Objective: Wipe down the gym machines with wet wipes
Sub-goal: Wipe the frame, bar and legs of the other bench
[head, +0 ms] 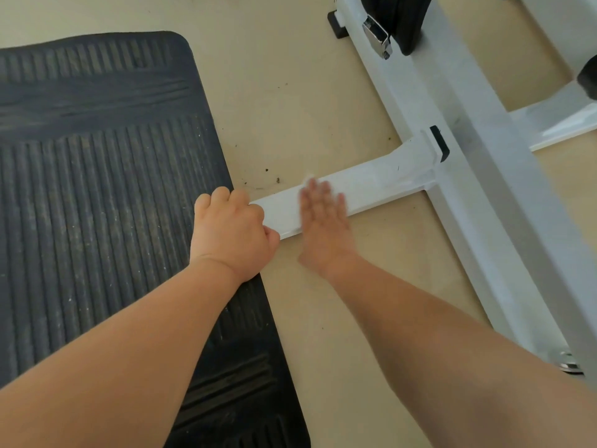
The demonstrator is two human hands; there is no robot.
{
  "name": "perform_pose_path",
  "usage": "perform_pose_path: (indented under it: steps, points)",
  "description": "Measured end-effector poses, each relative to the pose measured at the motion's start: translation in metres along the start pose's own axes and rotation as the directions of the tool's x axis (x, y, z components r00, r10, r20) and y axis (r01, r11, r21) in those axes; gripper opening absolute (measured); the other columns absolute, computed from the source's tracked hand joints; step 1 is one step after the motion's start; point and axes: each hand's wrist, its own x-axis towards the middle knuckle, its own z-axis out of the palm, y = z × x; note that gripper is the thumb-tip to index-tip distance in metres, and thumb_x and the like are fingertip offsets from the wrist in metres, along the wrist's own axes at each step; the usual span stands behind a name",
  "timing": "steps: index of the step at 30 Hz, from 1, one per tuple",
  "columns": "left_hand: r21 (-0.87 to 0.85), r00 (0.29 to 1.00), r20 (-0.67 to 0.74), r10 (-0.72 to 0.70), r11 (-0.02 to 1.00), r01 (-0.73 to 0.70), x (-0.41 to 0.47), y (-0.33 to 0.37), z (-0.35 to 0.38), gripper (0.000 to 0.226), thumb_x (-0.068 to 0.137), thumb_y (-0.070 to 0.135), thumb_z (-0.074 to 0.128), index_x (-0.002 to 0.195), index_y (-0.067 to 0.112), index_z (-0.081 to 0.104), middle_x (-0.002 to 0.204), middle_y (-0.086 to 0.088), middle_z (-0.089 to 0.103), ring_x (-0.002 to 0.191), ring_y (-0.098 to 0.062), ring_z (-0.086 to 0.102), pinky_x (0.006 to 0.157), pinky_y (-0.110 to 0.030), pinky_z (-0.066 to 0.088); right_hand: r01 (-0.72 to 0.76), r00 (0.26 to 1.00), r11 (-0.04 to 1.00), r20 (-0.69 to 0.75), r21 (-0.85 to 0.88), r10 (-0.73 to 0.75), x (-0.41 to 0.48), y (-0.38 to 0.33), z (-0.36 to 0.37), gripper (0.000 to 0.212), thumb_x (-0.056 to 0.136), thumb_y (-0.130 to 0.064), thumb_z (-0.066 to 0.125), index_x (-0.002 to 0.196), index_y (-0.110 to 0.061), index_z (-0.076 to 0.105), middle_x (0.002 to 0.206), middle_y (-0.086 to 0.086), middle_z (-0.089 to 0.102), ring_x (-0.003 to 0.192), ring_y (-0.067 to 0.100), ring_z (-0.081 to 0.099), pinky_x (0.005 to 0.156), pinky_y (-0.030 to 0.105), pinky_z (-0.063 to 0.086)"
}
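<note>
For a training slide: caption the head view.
Left hand grips the end of the white base bar; blurred right hand lies flat across it, beside a black ribbed mat.

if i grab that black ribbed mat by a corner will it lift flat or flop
Likely floppy: the mat looks like thin ribbed rubber lying flat on the floor, so a lifted corner would probably bend. Probably heavy too, being large. Its ribs look grippy, not slippery.

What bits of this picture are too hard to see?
1. Wet wipe: head view, nearly all under the blurred right hand.
2. White bar: head view, its end covered by the left hand.
3. Machine: head view, top cut off by the picture's upper edge.
</note>
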Motion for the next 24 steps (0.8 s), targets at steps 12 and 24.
perform_pose_path:
  steps: [12, 24]
  points:
    - [0.027, 1.000, -0.011, 0.017, 1.000, -0.017, -0.001, -0.003, 0.001, 0.037, 0.090, 0.042, 0.040, 0.060, 0.020, 0.039, 0.069, 0.003, 0.030, 0.073, -0.021, 0.037, 0.073, -0.036, 0.028, -0.196, 0.980, 0.980, -0.023, -0.017, 0.196, -0.017, 0.070, 0.003, 0.108, 0.086, -0.023, 0.056, 0.157, -0.007, -0.023, 0.165, 0.014, -0.032, 0.154, 0.030, -0.027, 0.126, 0.049, -0.012]
    - [0.022, 1.000, 0.008, -0.003, 1.000, 0.002, -0.002, -0.003, 0.000, 0.038, 0.090, 0.044, 0.037, 0.062, 0.020, 0.044, 0.070, 0.003, 0.035, 0.075, -0.021, 0.038, 0.076, -0.037, 0.032, 0.346, 0.935, 0.887, 0.031, -0.305, -0.353, 0.004, 0.027, -0.001, 0.103, 0.089, -0.020, 0.051, 0.156, -0.015, -0.028, 0.165, 0.010, -0.032, 0.154, 0.028, -0.026, 0.123, 0.052, -0.018]
